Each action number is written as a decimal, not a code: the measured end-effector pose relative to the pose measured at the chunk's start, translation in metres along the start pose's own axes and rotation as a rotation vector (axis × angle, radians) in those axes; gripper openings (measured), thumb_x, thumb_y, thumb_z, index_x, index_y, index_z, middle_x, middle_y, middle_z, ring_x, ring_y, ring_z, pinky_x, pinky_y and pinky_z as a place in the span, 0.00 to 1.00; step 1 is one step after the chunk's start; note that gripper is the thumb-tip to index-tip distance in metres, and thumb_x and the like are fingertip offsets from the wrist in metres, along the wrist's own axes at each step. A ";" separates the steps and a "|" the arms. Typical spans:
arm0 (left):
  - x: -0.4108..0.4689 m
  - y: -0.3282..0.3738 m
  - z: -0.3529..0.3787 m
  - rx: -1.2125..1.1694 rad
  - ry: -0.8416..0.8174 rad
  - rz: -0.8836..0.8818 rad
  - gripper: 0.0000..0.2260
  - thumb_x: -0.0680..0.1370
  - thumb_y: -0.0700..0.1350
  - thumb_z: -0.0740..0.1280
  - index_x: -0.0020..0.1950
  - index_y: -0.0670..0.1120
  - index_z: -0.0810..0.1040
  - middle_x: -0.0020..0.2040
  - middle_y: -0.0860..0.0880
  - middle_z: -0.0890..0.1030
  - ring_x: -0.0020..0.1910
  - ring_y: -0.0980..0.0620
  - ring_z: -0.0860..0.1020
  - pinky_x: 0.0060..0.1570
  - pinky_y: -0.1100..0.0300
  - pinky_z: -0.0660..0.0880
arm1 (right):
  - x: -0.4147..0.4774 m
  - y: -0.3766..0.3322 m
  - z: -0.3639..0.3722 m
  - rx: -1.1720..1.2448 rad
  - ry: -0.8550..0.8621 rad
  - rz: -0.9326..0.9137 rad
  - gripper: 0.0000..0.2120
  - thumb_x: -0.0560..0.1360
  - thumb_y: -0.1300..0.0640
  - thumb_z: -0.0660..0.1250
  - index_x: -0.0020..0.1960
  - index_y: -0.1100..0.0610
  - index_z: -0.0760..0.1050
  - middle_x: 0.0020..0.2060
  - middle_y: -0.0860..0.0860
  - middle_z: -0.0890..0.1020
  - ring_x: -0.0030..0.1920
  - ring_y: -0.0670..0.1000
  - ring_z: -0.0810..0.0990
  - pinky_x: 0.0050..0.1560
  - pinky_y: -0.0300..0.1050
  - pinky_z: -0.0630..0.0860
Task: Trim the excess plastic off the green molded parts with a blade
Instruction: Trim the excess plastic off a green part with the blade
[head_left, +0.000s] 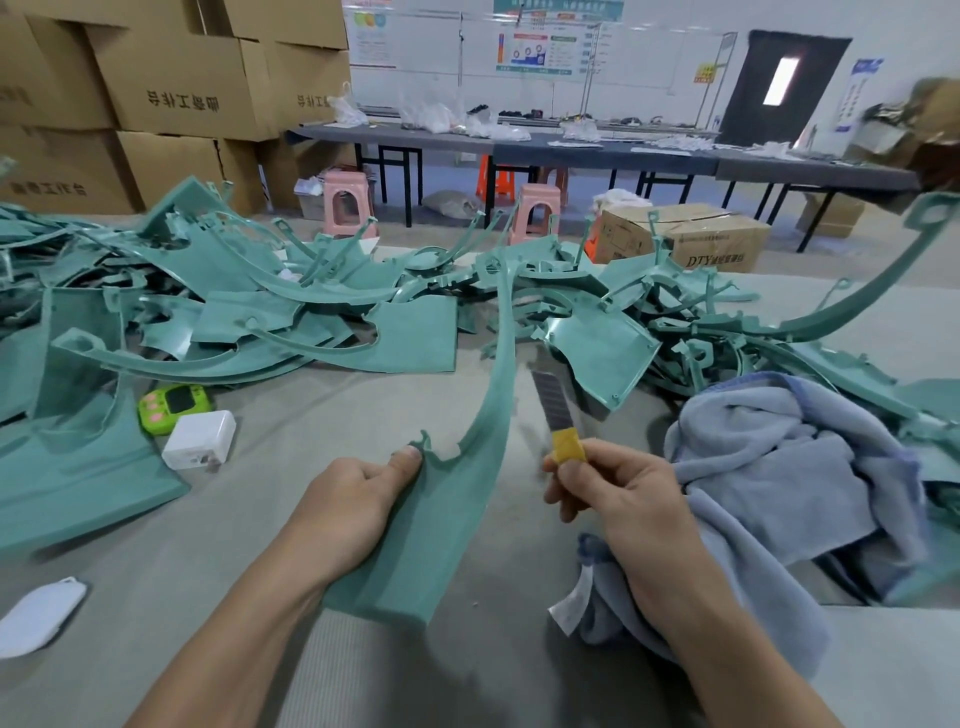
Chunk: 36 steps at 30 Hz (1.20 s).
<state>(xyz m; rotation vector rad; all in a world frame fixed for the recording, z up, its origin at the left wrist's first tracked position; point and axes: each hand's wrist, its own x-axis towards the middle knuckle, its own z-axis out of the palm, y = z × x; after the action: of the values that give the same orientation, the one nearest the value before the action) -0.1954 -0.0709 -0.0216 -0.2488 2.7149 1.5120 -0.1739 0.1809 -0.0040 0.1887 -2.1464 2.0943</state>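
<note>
My left hand (358, 499) grips the wide lower end of a long curved green molded part (457, 499), thumb on its top face near a notched edge. The part's thin arm sweeps up and away toward the pile. My right hand (618, 499) pinches a blade (553, 400) by its yellow-wrapped end, the dark segmented blade pointing away just right of the part's curved edge. It does not touch the part. A big heap of green molded parts (322, 312) covers the far side of the grey table (260, 597).
A blue towel (779, 467) lies bunched at the right under my right wrist. A green gadget (174, 408), a white charger block (200, 439) and a white pad (39, 616) sit on the left. Cardboard boxes, pink stools and a long dark bench stand behind.
</note>
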 end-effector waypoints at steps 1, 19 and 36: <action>0.000 -0.001 0.000 0.001 0.011 -0.002 0.28 0.78 0.68 0.60 0.28 0.49 0.66 0.24 0.51 0.71 0.24 0.51 0.72 0.33 0.56 0.65 | -0.002 -0.001 0.003 0.020 -0.021 0.017 0.13 0.80 0.68 0.66 0.43 0.57 0.86 0.35 0.59 0.84 0.35 0.53 0.79 0.39 0.44 0.78; 0.004 -0.003 0.000 0.272 0.455 -0.091 0.30 0.79 0.69 0.53 0.35 0.49 0.80 0.32 0.53 0.78 0.33 0.54 0.72 0.33 0.56 0.62 | -0.023 -0.013 0.032 0.609 -0.455 0.300 0.06 0.79 0.60 0.65 0.46 0.64 0.73 0.72 0.56 0.76 0.72 0.58 0.75 0.75 0.69 0.64; 0.005 -0.006 -0.009 0.359 0.493 -0.128 0.29 0.78 0.71 0.52 0.37 0.51 0.78 0.33 0.54 0.76 0.33 0.50 0.71 0.36 0.54 0.64 | -0.024 -0.012 0.029 0.521 -0.351 0.445 0.04 0.75 0.63 0.67 0.44 0.63 0.79 0.59 0.64 0.83 0.65 0.61 0.81 0.62 0.55 0.79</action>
<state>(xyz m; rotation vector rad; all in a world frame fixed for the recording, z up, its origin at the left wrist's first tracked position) -0.1993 -0.0819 -0.0222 -0.8611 3.1885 1.0061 -0.1482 0.1516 0.0029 0.1479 -1.8791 3.0631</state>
